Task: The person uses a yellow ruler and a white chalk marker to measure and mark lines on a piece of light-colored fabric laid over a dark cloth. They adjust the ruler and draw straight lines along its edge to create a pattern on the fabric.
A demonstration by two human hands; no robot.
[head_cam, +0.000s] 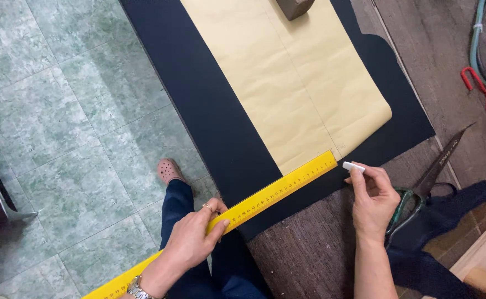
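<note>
**Ruler Pinned, Chalk Poised at the Paper's Lower Edge**

While the yellow ruler [237, 213] is pressed flat under the left hand [193, 241], its fingers closed over the near portion and the thumb laid along its top face, the far end is seen to reach the lower edge of the tan paper pattern [293, 83]. Beyond that hand the black fabric [210, 105] is spread beneath the paper. To the right, a white piece of chalk [354, 166] is pinched between thumb and fingertips of the right hand [373, 199], held just past the ruler's far end, over the fabric. A clean line is best obtained if firm downward pressure is kept so the ruler cannot pivot, and the chalk is run lightly against its edge. Scissors [428, 182] lie just right of that hand, on the wooden table [309, 249].
</note>
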